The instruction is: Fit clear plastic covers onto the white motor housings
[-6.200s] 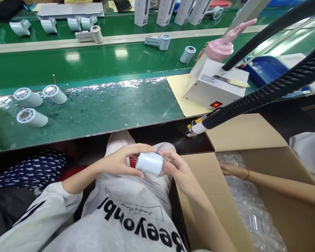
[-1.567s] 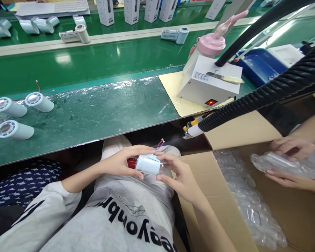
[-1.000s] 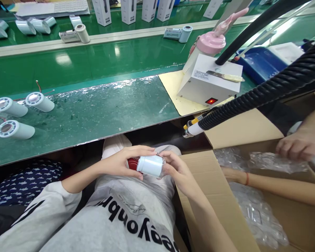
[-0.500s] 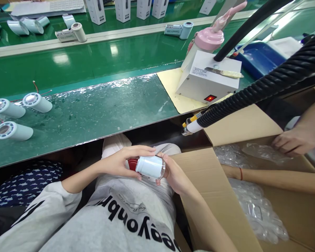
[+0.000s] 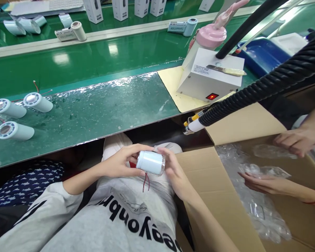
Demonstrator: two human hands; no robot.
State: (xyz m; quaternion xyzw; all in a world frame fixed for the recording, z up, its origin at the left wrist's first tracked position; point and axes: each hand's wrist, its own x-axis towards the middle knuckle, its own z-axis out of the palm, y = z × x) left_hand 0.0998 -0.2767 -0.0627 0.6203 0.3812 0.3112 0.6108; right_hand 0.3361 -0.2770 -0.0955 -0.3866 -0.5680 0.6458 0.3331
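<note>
White cylinder (image 5: 150,162) w/ red-black wires (image 5: 145,182) dangling below, being held over lap just under bench edge (image 5: 94,140). Left hand (image 5: 120,161) clamping near end, right hand (image 5: 171,168) gripping clear-capped end. Co-worker's hands (image 5: 264,182) handling bubble wrap (image 5: 257,206) in cardboard box (image 5: 215,189) beside.

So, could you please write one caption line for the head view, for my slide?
Both hands, left hand and right hand, hold a white cylinder with dangling wires over the lap, below a green bench.

green conveyor belt (image 5: 94,52), glossy workbench (image 5: 94,108), bright overhead glare
</note>
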